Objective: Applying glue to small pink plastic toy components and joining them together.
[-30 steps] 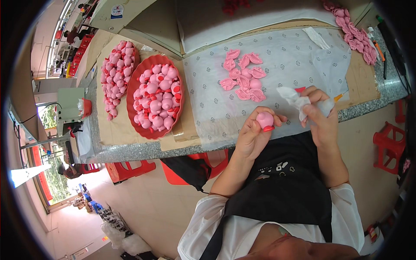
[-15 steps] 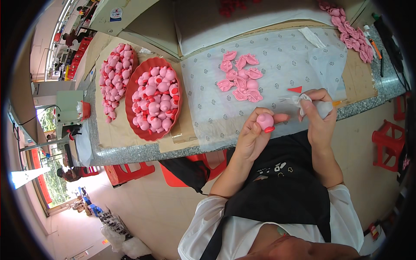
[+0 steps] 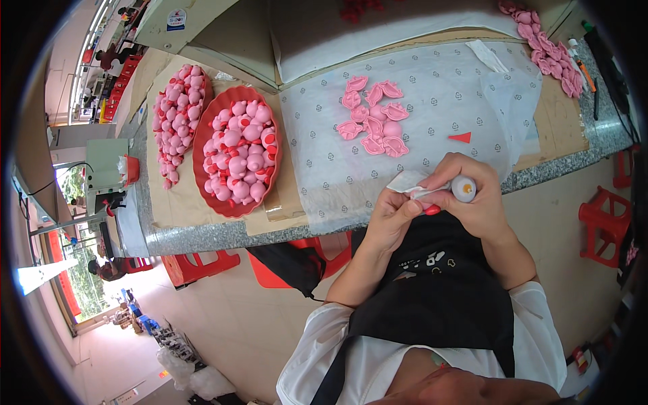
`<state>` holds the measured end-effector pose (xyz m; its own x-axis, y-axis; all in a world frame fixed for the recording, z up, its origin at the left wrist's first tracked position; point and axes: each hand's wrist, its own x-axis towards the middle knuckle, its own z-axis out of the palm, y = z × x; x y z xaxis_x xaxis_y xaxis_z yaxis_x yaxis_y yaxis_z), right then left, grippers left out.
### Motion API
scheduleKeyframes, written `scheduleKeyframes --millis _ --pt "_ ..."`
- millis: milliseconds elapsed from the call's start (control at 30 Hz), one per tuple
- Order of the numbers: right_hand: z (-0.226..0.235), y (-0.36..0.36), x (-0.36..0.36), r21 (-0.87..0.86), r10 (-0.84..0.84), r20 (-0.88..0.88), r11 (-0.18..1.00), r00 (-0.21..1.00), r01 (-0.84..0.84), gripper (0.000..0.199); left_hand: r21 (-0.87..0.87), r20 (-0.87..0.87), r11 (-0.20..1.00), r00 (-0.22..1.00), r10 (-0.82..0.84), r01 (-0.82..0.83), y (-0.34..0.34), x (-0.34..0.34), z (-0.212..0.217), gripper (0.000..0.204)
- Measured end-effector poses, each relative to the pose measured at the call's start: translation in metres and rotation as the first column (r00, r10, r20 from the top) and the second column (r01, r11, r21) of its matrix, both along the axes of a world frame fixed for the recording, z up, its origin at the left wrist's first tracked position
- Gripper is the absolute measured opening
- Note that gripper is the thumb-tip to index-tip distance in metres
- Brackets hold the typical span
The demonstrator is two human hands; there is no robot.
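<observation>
Holding small round pink-and-red piece, right of frame centre | left hand: fingers gripping it | right hand: fingers around white cloth, translucent bottle | crowded grip could squeeze bottle, causing drips

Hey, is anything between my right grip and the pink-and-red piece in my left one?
Yes, seemingly: the white tissue in your right grip, by the upper edge of the pink-and-red piece. Any direct contact is hidden. The white bottle sits off to the right.
</observation>
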<state>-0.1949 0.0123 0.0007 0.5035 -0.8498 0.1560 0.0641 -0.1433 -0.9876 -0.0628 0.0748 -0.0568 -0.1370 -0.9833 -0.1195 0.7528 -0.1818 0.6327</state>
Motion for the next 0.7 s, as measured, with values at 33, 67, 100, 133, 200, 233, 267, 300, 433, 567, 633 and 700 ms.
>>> scheduleKeyframes --millis 33,67,100,133,200,233,267,300,433,567,633,700 --pt "-0.004 -0.002 0.001 0.002 -0.062 0.044 0.998 0.997 0.062 0.015 -0.015 0.058 1.000 0.998 0.006 -0.005 -0.003 -0.002 0.007 0.041" --pt "-0.006 -0.003 0.001 0.006 -0.124 0.088 0.992 0.988 0.124 0.014 -0.030 0.115 1.000 0.993 0.012 -0.008 -0.005 -0.003 0.010 0.040" --pt "-0.005 -0.003 -0.001 0.005 -0.128 0.083 0.992 0.988 0.128 0.014 -0.030 0.110 1.000 0.994 0.008 -0.004 -0.006 -0.005 0.010 0.040" --pt "-0.004 -0.004 -0.001 0.188 -0.237 0.107 0.958 0.966 0.215 0.015 -0.056 0.110 0.998 0.994 -0.017 0.024 -0.007 -0.004 0.008 0.042" --pt "-0.006 -0.006 -0.007 0.357 -0.348 0.176 0.894 0.921 0.270 0.015 -0.097 0.063 0.995 0.998 -0.011 0.018 -0.010 -0.004 0.009 0.041" --pt "-0.005 -0.006 -0.012 0.356 -0.347 0.173 0.895 0.922 0.270 0.015 -0.097 0.060 0.995 0.998 -0.011 0.017 -0.010 -0.005 0.010 0.041" --pt "-0.004 -0.008 -0.017 0.331 -0.390 0.157 0.886 0.907 0.324 0.015 -0.131 0.151 0.990 0.985 0.078 -0.058 -0.011 -0.005 0.011 0.039" --pt "-0.004 -0.009 -0.022 0.304 -0.431 0.143 0.876 0.891 0.375 0.015 -0.173 0.237 0.976 0.956 0.170 -0.130 -0.012 -0.005 0.012 0.038" --pt "-0.010 -0.010 -0.029 0.323 -0.490 0.182 0.849 0.852 0.419 0.014 -0.427 0.499 0.872 0.743 0.447 -0.238 -0.014 -0.008 0.013 0.039" --pt "-0.014 0.006 -0.016 0.300 -0.461 0.181 0.867 0.868 0.398 0.013 -0.557 0.639 0.815 0.543 0.545 -0.162 -0.017 -0.009 0.013 0.040" --pt "-0.016 0.015 -0.007 0.121 -0.444 0.272 0.896 0.853 0.428 0.015 -0.606 0.648 0.761 0.411 0.642 -0.232 -0.017 -0.012 0.016 0.034" --pt "-0.021 0.018 0.000 0.013 -0.419 0.280 0.901 0.864 0.433 0.017 -0.617 0.654 0.745 0.363 0.664 -0.253 -0.017 -0.012 0.018 0.033"
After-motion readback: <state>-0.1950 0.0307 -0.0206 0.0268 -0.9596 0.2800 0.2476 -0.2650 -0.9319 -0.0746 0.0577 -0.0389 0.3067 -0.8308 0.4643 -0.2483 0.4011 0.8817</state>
